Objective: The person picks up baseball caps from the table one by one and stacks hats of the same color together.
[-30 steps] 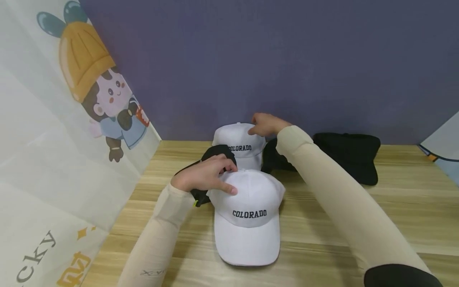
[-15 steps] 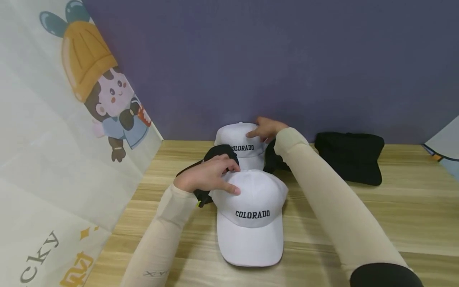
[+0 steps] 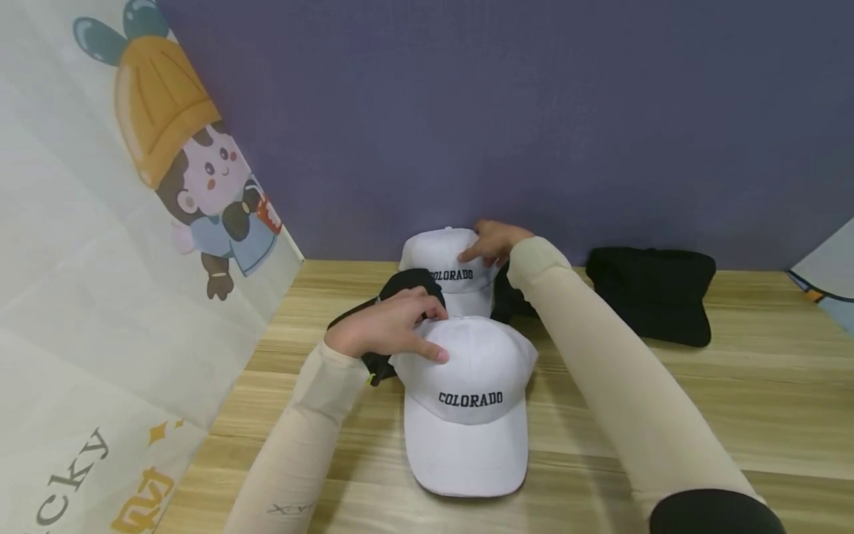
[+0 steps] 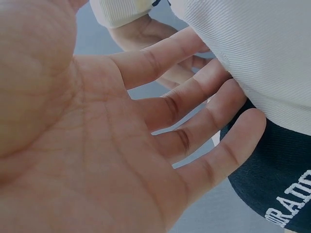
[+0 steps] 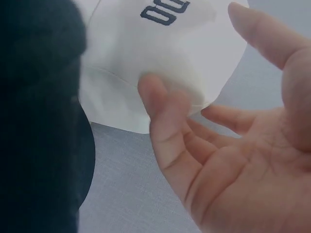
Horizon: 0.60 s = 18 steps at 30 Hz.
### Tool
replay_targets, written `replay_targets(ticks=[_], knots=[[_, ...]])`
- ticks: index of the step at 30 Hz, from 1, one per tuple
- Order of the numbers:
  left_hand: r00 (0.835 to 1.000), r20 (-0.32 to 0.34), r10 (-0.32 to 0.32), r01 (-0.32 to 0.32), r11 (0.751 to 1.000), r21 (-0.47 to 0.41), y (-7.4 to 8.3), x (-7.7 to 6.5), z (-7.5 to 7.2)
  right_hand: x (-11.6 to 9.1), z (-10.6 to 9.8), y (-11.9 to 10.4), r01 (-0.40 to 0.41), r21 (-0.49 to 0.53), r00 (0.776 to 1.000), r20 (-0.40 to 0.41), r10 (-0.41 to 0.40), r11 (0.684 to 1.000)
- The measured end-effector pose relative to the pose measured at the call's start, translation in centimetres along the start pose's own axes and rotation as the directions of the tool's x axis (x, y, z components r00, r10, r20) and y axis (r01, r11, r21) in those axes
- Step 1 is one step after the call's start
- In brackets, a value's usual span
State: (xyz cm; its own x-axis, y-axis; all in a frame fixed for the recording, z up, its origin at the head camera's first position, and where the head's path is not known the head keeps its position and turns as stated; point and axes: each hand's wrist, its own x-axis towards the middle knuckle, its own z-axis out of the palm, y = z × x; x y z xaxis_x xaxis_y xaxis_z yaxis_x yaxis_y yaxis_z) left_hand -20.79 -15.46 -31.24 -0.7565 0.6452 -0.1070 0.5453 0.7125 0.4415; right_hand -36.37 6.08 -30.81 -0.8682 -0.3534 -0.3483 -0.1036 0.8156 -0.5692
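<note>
A white baseball cap [image 3: 465, 452] lettered COLORADO sits at the front of the table, brim toward me. My left hand [image 3: 383, 326] is at its upper left, thumb against the crown. In the left wrist view the fingers are spread and slightly bent, their tips at the edge of the white cloth [image 4: 262, 53]. Behind stands a second white COLORADO cap [image 3: 434, 252]. My right hand [image 3: 497, 241] touches its right side; the right wrist view has some fingertips against the white crown [image 5: 131, 48], with the thumb apart. A black cap [image 3: 405, 280] lies partly hidden behind my left hand.
Another black cap [image 3: 514, 300] is mostly covered by my right forearm. Farther right lies a black cap [image 3: 650, 297]. A purple-blue wall panel [image 3: 534, 111] closes off the back of the wooden table [image 3: 600, 475], and a printed sheet [image 3: 100, 297] hangs at the left.
My right hand has lowered slightly beside the rear white cap. The left hand stays at the front cap. The whole view has shifted a little.
</note>
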Motion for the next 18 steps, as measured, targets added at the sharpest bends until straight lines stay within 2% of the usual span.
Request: replay_targets(ticks=[6,12,18], knots=[[1.0,-0.003,0.004,-0.004,1.0,0.0,0.0,0.2,0.0,0.6,0.1,0.5,-0.027,0.03,1.0,0.014,0.027,0.999],[1.0,-0.004,-0.003,0.003,1.0,0.003,0.1,0.4,0.1,1.5,0.1,1.3,-0.054,-0.013,0.999,0.006,0.054,0.998],[1.0,-0.008,-0.019,0.019,1.0,0.0,0.2,0.5,0.0,1.7,0.0,1.3,-0.02,-0.06,1.0,-0.001,0.02,0.998]])
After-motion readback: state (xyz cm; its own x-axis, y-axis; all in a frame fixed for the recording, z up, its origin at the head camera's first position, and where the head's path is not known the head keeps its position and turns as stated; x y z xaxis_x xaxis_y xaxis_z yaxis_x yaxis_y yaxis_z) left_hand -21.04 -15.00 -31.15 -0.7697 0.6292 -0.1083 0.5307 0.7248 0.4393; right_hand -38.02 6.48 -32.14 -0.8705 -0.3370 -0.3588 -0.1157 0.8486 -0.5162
